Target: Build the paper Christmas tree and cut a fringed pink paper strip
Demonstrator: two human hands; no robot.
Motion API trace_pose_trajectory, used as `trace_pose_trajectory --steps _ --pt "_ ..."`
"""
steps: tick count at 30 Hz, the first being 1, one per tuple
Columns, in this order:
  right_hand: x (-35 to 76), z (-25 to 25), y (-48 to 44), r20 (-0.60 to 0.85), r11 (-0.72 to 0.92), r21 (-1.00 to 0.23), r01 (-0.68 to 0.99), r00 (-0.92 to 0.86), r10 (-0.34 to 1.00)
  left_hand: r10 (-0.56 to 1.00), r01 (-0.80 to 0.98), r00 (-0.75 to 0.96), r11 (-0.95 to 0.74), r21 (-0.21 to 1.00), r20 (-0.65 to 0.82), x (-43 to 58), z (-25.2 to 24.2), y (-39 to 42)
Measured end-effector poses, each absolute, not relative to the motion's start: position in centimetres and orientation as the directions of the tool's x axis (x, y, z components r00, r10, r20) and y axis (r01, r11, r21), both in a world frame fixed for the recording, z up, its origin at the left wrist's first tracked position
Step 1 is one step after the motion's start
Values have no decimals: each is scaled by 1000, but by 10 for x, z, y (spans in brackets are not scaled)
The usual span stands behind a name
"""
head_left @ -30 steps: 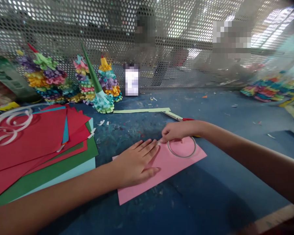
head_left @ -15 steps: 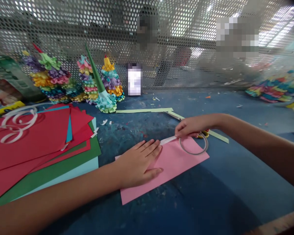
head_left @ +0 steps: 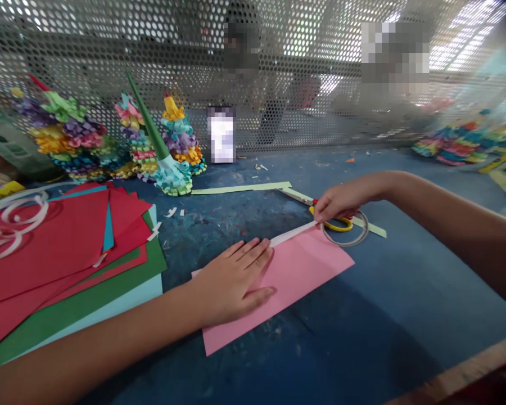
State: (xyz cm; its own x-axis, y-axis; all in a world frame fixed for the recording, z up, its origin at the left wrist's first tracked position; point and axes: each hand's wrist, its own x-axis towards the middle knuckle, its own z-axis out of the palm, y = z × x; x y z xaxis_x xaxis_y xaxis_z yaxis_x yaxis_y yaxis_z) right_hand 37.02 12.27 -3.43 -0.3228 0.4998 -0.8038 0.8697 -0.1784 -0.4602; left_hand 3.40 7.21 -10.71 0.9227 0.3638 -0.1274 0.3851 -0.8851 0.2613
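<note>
A pink sheet of paper point(head_left: 297, 275) lies on the blue table point(head_left: 362, 315). My left hand point(head_left: 231, 281) rests flat on its left part, fingers stretched out. My right hand point(head_left: 339, 203) is closed in a pinch on a thin roll of tape point(head_left: 346, 232) at the sheet's far right corner. A white strip of tape point(head_left: 290, 233) runs from the roll along the sheet's far edge to my left fingertips. Yellow-handled scissors point(head_left: 335, 225) lie under my right hand.
A stack of red, green and light blue paper point(head_left: 67, 264) lies at the left with white curled strips point(head_left: 8, 216) on it. Colourful paper trees point(head_left: 160, 146) stand along the perforated metal screen point(head_left: 152, 50). Pale green strips point(head_left: 244, 188) and scraps lie behind. People sit beyond the screen.
My right hand has pulled the tape roll to the right and away, drawing a longer white strip along the pink sheet's far edge. My left hand has stayed flat on the sheet.
</note>
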Motion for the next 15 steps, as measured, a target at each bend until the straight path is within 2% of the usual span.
trace_pose_trajectory --steps 5,15 --pt "387 -33 118 -802 -235 -494 837 -335 495 367 390 921 -878 277 -131 35 -108 74" --pt "382 -33 112 -755 -191 -373 908 -177 632 366 385 923 -881 275 -120 33 -107 72"
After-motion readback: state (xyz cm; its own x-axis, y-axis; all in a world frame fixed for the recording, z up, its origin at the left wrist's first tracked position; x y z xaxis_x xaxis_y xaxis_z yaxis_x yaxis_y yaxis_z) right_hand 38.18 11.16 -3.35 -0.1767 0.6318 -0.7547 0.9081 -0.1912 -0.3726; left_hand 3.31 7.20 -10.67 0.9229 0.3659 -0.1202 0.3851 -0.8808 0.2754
